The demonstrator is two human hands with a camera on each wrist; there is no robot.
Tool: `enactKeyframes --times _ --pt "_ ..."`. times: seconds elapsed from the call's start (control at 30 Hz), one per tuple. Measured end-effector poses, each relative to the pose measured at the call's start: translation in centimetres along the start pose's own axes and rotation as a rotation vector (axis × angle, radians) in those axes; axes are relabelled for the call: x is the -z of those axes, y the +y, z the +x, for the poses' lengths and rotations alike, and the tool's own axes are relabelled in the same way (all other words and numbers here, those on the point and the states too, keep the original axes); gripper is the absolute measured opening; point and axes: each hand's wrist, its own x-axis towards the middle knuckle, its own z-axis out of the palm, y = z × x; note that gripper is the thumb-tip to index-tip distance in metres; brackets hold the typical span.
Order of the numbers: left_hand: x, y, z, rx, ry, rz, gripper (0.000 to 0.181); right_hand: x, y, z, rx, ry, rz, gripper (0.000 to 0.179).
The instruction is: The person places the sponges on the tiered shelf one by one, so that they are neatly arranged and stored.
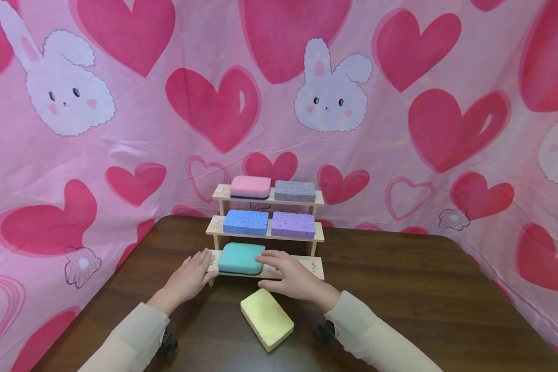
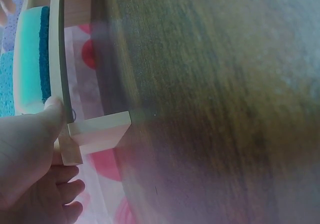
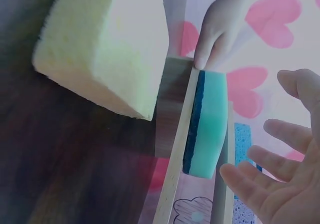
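A teal sponge (image 1: 241, 258) with a dark blue scouring layer beneath lies on the bottom step of a three-tier wooden stand (image 1: 288, 271). My left hand (image 1: 189, 279) holds the left end of that step; in the left wrist view the thumb (image 2: 54, 115) lies along its front edge, the other fingers beyond the end. Over the right part of the step hovers my right hand (image 1: 292, 275), fingers spread and loosely bent, holding nothing. Its fingertips are close to the teal sponge, apart from it in the right wrist view. A yellow sponge (image 1: 267, 320) lies on the table in front.
On the middle step sit a blue sponge (image 1: 245, 222) and a purple sponge (image 1: 293, 225). A pink sponge (image 1: 250, 186) and a grey sponge (image 1: 295, 191) occupy the top step. Behind the brown wooden table (image 1: 400, 289) hangs a pink cloth (image 1: 279, 139) with hearts and rabbits.
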Motion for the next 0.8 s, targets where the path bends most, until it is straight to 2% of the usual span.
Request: enactKeyframes --times 0.4,0.8 --pt "-0.1 0.0 0.0 0.01 -0.002 -0.012 0.064 -0.5 -0.2 -3.1 -0.008 -0.038 -0.004 0.053" --pt "-0.2 -0.2 0.0 0.015 -0.01 -0.013 0.064 -1.9 0.6 -5.2 -0.02 -0.06 -0.012 0.056"
